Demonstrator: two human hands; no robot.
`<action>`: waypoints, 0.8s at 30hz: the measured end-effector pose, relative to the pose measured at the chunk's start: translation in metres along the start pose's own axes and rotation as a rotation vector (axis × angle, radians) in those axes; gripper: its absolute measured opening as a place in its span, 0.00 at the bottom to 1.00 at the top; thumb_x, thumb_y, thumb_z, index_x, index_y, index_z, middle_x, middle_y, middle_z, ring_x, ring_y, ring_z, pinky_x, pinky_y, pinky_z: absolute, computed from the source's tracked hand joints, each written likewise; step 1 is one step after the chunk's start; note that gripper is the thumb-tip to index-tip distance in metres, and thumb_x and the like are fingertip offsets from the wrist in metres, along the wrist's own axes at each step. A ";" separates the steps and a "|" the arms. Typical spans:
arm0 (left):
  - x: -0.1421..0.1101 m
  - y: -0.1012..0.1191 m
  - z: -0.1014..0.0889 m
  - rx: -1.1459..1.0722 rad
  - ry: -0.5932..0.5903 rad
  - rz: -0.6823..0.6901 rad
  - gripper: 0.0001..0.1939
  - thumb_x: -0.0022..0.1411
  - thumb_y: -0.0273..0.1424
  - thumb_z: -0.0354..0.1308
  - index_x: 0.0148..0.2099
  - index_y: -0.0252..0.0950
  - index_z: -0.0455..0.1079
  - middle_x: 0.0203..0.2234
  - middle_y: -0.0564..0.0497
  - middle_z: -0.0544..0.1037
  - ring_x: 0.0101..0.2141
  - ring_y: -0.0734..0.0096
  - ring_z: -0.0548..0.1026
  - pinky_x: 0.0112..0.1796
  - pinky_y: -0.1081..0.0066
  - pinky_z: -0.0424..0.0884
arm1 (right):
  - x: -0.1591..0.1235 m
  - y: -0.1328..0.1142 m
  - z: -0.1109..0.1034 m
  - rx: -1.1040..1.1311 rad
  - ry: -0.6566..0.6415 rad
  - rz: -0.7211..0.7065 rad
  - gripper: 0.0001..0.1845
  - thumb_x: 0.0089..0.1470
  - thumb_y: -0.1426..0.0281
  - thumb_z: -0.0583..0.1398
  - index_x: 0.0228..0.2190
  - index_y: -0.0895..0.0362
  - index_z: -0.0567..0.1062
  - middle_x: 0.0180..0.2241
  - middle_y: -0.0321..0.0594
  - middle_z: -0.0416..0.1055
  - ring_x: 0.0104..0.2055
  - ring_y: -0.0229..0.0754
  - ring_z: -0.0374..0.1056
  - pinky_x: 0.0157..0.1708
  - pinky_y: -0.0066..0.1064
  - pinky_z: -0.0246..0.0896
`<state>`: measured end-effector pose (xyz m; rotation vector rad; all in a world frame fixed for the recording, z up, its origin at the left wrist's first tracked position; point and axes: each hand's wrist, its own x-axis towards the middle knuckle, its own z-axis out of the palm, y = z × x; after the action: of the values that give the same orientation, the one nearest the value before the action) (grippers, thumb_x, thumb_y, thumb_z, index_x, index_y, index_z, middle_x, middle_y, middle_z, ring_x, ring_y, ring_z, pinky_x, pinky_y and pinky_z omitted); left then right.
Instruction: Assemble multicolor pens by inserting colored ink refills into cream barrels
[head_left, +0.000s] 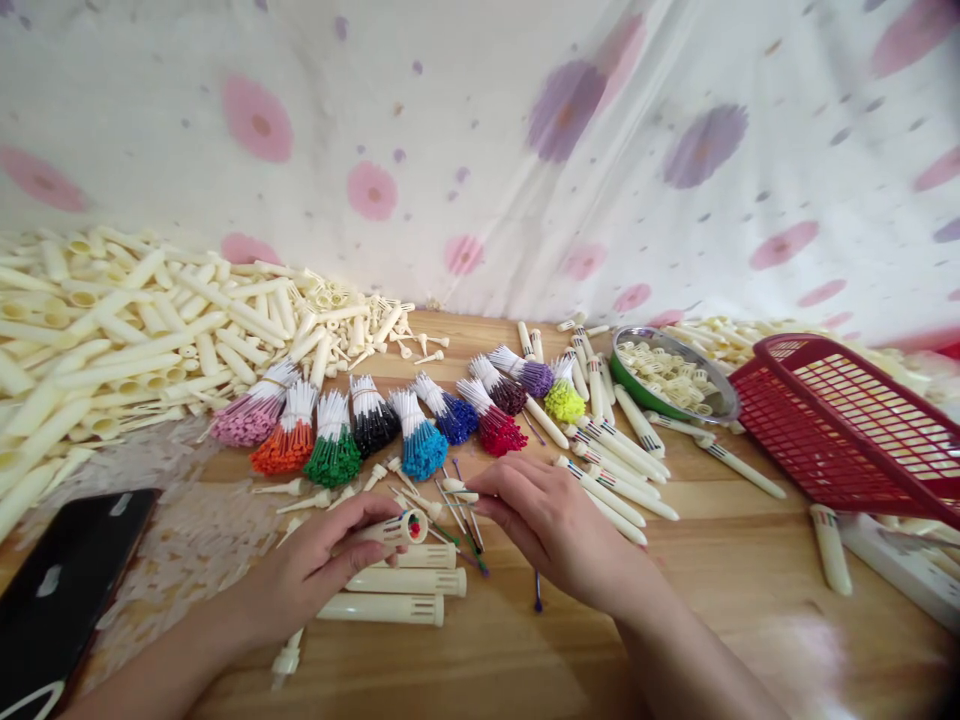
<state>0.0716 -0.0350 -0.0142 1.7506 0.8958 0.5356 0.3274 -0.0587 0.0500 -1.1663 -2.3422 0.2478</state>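
Observation:
My left hand [315, 565] is closed around a cream pen barrel [384, 531], its open end pointing right with red, green and blue bits showing inside. My right hand [559, 525] pinches a small cream plastic part [459, 489] just right of that end, the two apart. Below my left fingers lie several slotted cream barrels [405, 582]. Loose ink refills [469, 520] with coloured tips are scattered between the hands. Behind them stand several banded refill bundles, among them green [332, 440], light blue [420, 435] and red [493, 417] ones.
Cream barrels [135, 330] are heaped at the left, above a black phone [71, 590]. Pens with coloured sliders [622, 460] lie to the right, near a green-sided bowl [637, 395] of small cream parts and a tilted red basket [795, 430]. A flowered curtain [465, 130] hangs behind.

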 end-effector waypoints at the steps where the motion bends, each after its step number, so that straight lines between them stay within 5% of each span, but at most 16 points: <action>1: 0.001 0.001 0.000 -0.045 -0.035 -0.004 0.14 0.64 0.37 0.50 0.51 0.42 0.68 0.37 0.49 0.80 0.36 0.65 0.78 0.38 0.68 0.75 | 0.000 0.002 0.001 -0.034 0.032 -0.053 0.09 0.63 0.70 0.51 0.33 0.59 0.68 0.26 0.38 0.70 0.27 0.37 0.64 0.27 0.27 0.57; 9: 0.004 0.014 -0.002 -0.183 -0.239 -0.074 0.20 0.65 0.43 0.45 0.52 0.42 0.69 0.33 0.49 0.80 0.29 0.69 0.76 0.33 0.68 0.74 | 0.000 0.004 -0.001 -0.128 0.079 -0.225 0.06 0.61 0.73 0.53 0.38 0.61 0.69 0.29 0.42 0.73 0.31 0.39 0.69 0.29 0.29 0.62; 24: 0.004 0.020 -0.003 -0.313 -0.305 -0.127 0.20 0.64 0.45 0.48 0.49 0.41 0.72 0.30 0.50 0.78 0.24 0.74 0.71 0.27 0.73 0.69 | 0.000 -0.003 -0.002 -0.165 0.020 -0.283 0.11 0.62 0.75 0.50 0.35 0.62 0.72 0.29 0.43 0.74 0.31 0.40 0.67 0.28 0.29 0.60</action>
<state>0.0781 -0.0332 0.0053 1.4320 0.6621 0.2957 0.3263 -0.0605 0.0528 -0.8877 -2.5109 -0.0578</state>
